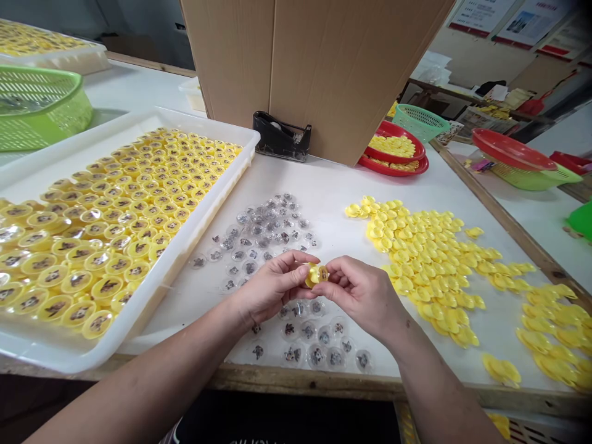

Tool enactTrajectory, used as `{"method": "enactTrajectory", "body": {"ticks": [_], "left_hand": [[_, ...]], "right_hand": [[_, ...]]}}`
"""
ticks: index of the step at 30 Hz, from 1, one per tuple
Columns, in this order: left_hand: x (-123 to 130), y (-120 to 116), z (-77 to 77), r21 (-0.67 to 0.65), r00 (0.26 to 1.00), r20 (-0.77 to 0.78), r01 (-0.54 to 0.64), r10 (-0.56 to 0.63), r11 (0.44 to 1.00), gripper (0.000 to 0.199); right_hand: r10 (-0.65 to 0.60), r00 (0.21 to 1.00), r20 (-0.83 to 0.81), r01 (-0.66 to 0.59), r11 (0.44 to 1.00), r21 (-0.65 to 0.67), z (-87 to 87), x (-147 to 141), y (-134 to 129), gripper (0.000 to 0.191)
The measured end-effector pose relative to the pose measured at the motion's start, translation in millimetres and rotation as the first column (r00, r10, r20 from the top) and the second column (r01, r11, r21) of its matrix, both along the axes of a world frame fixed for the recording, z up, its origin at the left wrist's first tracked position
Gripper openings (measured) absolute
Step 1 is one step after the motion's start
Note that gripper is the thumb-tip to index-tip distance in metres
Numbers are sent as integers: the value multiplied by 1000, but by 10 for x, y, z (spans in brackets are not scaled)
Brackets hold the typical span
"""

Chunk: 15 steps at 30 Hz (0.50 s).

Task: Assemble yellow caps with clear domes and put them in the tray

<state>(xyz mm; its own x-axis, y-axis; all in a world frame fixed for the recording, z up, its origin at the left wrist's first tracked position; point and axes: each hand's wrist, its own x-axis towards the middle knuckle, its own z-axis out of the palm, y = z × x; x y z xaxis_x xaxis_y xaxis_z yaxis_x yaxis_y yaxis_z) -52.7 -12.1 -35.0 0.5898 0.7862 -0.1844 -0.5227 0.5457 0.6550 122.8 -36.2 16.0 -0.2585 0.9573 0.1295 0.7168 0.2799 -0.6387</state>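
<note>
Over the middle of the white table, my left hand is closed, its thumb and fingers pinching a yellow plastic piece. My right hand grips the same piece from the other side, where a small picture disc shows at its edge. Below and behind my hands lie clear round discs printed with small animal pictures. Yellow plastic pieces are heaped to the right. On the left, a white tray holds many yellow pieces with picture discs set in them.
Behind stands a tall cardboard box, with a black tape dispenser at its foot. Red trays of yellow pieces are beside it. A green basket sits at far left. A wooden strip edges the table.
</note>
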Motion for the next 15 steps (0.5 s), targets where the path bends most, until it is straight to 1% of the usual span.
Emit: {"method": "enactTrajectory", "body": {"ticks": [2, 4, 7, 9, 12, 15], "left_hand": [[1, 1, 5, 20, 1000, -3, -13, 13, 1000, 26], [4, -2, 13, 25, 1000, -3, -7, 8, 1000, 27], [9, -12, 23, 22, 1000, 1, 7, -7, 1000, 27], [11, -18, 28, 24, 1000, -6, 9, -9, 1000, 26], [13, -24, 30, 41, 1000, -18, 4, -3, 999, 25], [15, -25, 18, 66, 1000, -25, -16, 17, 998, 24]], "right_hand": [[16, 1000, 0, -16, 997, 70, -10, -10, -12, 24], [28, 999, -33, -25, 994, 108, -19, -25, -27, 27], [23, 995, -101, -13, 996, 93, -38, -43, -48, 19], [4, 994, -113, 8, 995, 97, -57, -45, -61, 18], [1, 999, -50, 9, 981, 196, -87, -37, -75, 18], [0, 998, 60, -19, 948, 318, -107, -27, -82, 22]]}}
